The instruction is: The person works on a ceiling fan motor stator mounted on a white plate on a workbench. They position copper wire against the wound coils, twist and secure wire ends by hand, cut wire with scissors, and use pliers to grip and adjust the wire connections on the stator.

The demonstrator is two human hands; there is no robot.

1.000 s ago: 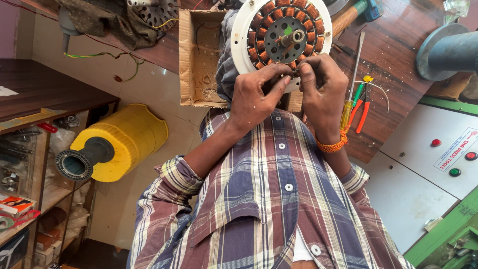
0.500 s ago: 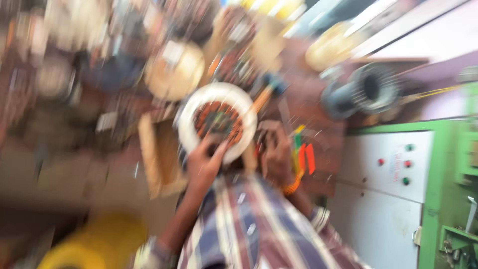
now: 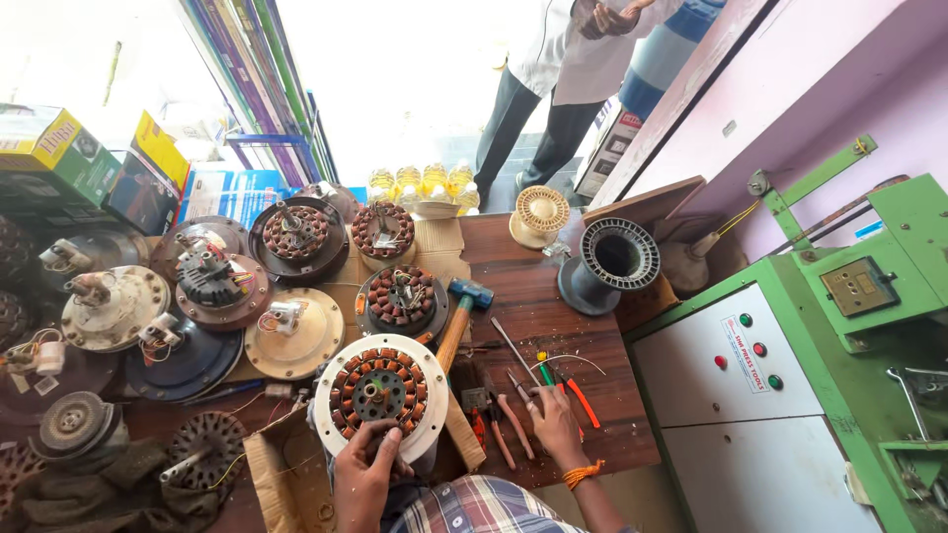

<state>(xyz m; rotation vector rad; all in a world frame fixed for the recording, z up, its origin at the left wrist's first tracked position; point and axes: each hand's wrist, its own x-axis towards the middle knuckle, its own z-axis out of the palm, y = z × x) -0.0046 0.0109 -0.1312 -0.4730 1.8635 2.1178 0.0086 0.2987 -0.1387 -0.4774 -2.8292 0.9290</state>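
A white round fan motor with copper windings rests on a cardboard piece at the near edge of the wooden bench. My left hand holds its near rim, fingers curled over the edge. To the right, my right hand lies flat on the bench with fingers spread, touching the handles of pliers and screwdrivers. An orange thread band circles that wrist. A wooden-handled hammer lies just beyond the motor.
Several opened fan motors and covers crowd the left of the bench. A grey wire spool sits at the back right. A green cabinet with buttons stands to the right. A person stands in the doorway.
The camera has swung up and back to take in the whole bench. My right hand has left the motor and now rests on the tools; my left hand still holds the motor.
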